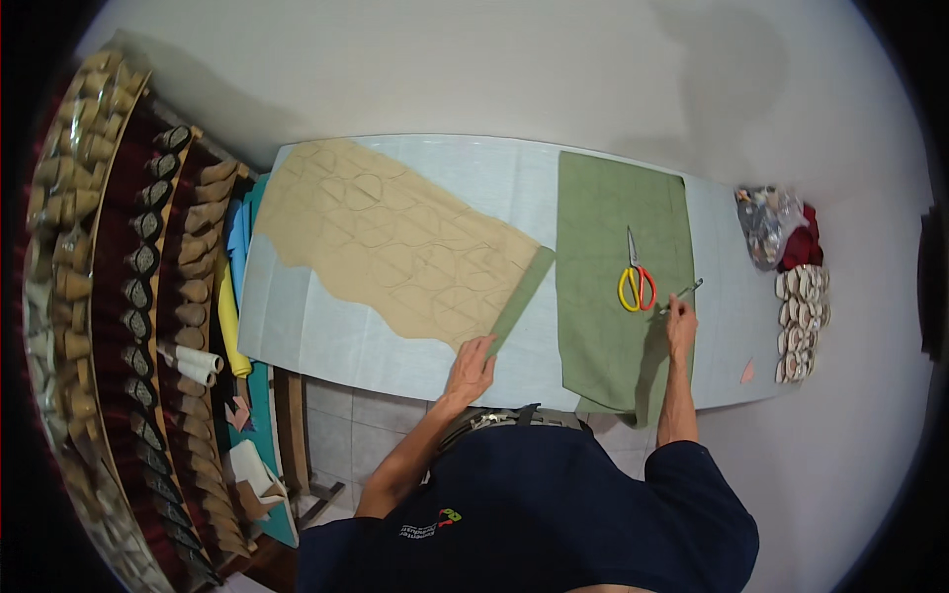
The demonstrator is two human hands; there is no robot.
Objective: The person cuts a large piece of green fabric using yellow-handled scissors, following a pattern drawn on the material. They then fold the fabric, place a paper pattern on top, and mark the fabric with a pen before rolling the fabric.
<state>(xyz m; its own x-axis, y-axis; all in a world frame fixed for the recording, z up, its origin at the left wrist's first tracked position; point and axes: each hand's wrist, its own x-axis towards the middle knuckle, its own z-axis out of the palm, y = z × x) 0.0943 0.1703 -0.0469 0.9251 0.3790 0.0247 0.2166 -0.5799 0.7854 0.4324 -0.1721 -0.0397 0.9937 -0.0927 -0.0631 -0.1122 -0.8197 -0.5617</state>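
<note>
On the pale bench (524,361), my left hand (472,372) touches the tan sheet (395,237), grip unclear — likely light, pliable; hold 2 corners. My right hand (680,318) pinches a slim tool (695,287).

Wall (435,79): softly lit, blurred shadow upper right
Green fabric (595,257): shadow darkens lower right
Rim: black corners, bowed lines

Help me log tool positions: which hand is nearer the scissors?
Right. The right hand is just right of the scissors, slightly toward the person; the left hand is farther left, by the green strip.
</note>
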